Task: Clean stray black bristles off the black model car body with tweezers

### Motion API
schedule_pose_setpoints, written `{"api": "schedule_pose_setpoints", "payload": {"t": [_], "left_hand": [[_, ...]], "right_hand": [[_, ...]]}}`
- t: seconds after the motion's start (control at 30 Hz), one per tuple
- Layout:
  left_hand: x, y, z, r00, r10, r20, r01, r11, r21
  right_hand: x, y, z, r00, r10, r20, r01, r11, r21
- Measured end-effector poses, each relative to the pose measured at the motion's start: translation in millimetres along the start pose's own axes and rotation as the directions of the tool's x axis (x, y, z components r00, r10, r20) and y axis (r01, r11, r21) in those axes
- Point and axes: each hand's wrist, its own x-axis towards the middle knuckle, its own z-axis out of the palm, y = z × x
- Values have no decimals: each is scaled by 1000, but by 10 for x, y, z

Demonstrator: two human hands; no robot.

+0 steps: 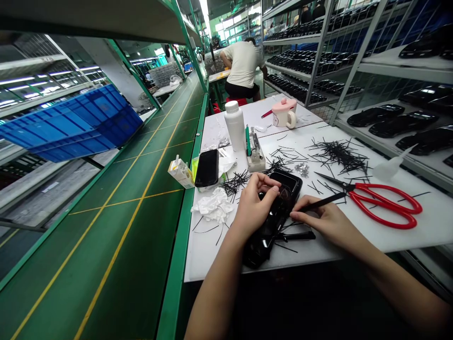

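A glossy black toy car body (257, 248) lies lengthwise near the table's front edge. My left hand (255, 202) rests over its middle with the fingers curled and the thumb close to the index finger, gripping it. Pinched in my right hand (323, 221) is a slim black tool, perhaps tweezers (331, 199), its back end pointing right and its working tip hidden by my fingers. This hand is close to the car body's right side. A black bar-like part (300, 235) sticks out to the right beside the body. Thin black strips (238, 183) lie scattered around.
Red-handled scissors (385, 200) lie at right, near a big heap of black strips (341, 157). Behind are a white bottle (235, 126), a lidded mug (283, 114) and a phone (207, 167). A green conveyor (141, 189) runs along the left; shelves of black car bodies (375, 115) stand right. A person sits ahead.
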Motion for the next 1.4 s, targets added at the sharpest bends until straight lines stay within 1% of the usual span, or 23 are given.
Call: {"api": "schedule_pose_setpoints", "payload": {"t": [0.17,0.33,0.43,0.53,0.63,0.7,0.8,0.87,0.97,1.07,1.2,1.4], "left_hand": [[-6,12,7,1000,2,0,-2,1000,1],[-7,16,2,1000,7,4,-7,998,57],[5,10,-6,1000,0,-12,2,990,144],[18,-1,-16,999,-23,-22,27,974,224],[26,-16,-21,999,-44,-25,49,963,266],[29,-23,-21,998,-50,-30,56,959,279],[30,-31,-20,998,-55,-25,60,956,287],[31,-36,-23,998,-57,-12,57,952,299],[31,-47,-35,999,-51,14,44,946,322],[31,-59,-48,998,-47,31,34,947,320],[30,-72,-51,999,-30,38,16,943,332],[32,-73,-44,998,-19,54,-2,934,358]], "right_hand": [[6,20,18,1000,-3,8,3,1000,-23],[13,2,20,1000,-19,24,20,998,-54],[54,-82,-17,997,-33,75,42,992,-119],[139,-194,-68,986,-37,163,67,981,-183],[222,-265,-91,964,-43,262,103,971,-218],[247,-277,-79,957,-47,285,121,961,-248],[235,-262,-41,968,-71,241,139,950,-279],[212,-245,-28,972,-74,224,133,957,-258],[191,-225,-55,977,-81,197,112,982,-153],[189,-225,-111,986,-92,138,102,993,-66],[181,-241,-124,981,-94,171,115,986,-121],[168,-219,-14,978,-77,192,105,984,-142]]}}
